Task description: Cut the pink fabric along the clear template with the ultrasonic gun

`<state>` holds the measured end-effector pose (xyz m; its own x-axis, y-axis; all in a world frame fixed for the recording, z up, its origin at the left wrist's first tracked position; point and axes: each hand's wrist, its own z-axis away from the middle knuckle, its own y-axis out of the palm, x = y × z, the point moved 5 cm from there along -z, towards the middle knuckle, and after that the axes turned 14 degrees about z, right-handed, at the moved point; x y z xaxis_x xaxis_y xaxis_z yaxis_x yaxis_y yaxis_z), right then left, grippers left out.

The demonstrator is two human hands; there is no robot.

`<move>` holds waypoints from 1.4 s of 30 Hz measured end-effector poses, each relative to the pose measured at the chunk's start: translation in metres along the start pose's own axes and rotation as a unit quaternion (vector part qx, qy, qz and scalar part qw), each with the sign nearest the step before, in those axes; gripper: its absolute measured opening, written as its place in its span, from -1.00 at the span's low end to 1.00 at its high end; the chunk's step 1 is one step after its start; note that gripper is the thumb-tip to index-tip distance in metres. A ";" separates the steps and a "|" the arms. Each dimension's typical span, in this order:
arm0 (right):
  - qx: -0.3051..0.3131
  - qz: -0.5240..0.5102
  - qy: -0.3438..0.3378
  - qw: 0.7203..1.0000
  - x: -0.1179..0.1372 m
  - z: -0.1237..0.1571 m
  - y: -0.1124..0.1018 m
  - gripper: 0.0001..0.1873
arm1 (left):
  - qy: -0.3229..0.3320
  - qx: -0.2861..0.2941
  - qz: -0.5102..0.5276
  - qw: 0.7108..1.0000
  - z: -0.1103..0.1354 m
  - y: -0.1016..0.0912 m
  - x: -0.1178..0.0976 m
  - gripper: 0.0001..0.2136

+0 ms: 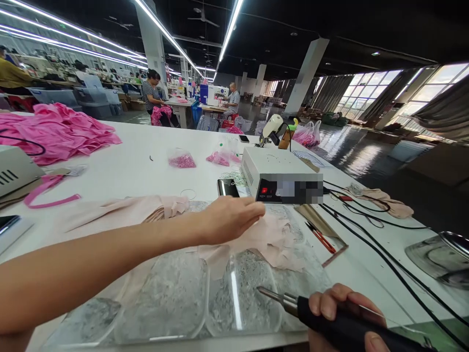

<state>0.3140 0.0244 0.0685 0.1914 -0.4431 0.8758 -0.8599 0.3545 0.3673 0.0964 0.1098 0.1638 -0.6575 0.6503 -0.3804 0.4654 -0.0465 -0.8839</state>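
Note:
My left hand reaches over a pile of pale pink fabric pieces, its fingers closed together and pointing right. Whatever its fingertips may pinch is hidden. In the lower right, my right hand grips a thick black-handled tool with a pointed metal tip, like a large soldering iron. That tip points left, over a clear plastic mat with grey, scuffed panels. Another stack of pale pink fabric lies beyond my left forearm.
A control box stands behind the fabric, black cables running along its right. Red-handled tweezers and a metal container are at right. A phone, bags of pink bits and a bright pink cloth heap lie farther back.

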 end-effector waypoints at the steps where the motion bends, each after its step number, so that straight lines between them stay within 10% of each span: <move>1: -0.006 -0.003 -0.008 1.000 0.001 0.000 -0.001 -0.76 | -0.013 0.028 -0.004 1.000 0.009 0.009 0.003 -0.84; 7: 0.012 -0.005 -0.003 1.000 -0.003 0.002 -0.001 -0.76 | -0.128 0.137 0.003 0.982 0.052 0.036 0.036 -0.86; 14: 0.031 -0.024 0.003 0.999 -0.008 0.003 0.003 -0.76 | -0.189 0.163 0.069 0.966 0.021 0.019 0.039 -0.70; 26: -0.022 -0.011 -0.017 1.000 0.006 -0.002 -0.015 -0.76 | -0.094 0.013 -0.005 0.996 -0.048 -0.024 -0.054 -0.69; 35: 0.022 -0.008 0.023 0.999 -0.003 -0.001 -0.017 -0.73 | -0.030 0.173 -0.169 0.970 0.075 0.042 0.000 -0.83; 39: 0.026 -0.007 0.043 0.999 -0.006 0.001 -0.009 -0.75 | 0.201 0.191 -0.230 0.933 0.130 0.051 -0.019 -0.84; 42: 0.038 -0.007 0.041 0.998 -0.007 0.003 -0.004 -0.73 | 0.209 0.193 -0.161 0.945 0.146 0.046 -0.028 -0.86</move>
<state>0.3146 0.0237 0.0602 0.2395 -0.3786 0.8940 -0.8893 0.2838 0.3585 0.0495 -0.0215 0.0943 -0.3999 0.9165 -0.0060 -0.0229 -0.0166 -0.9996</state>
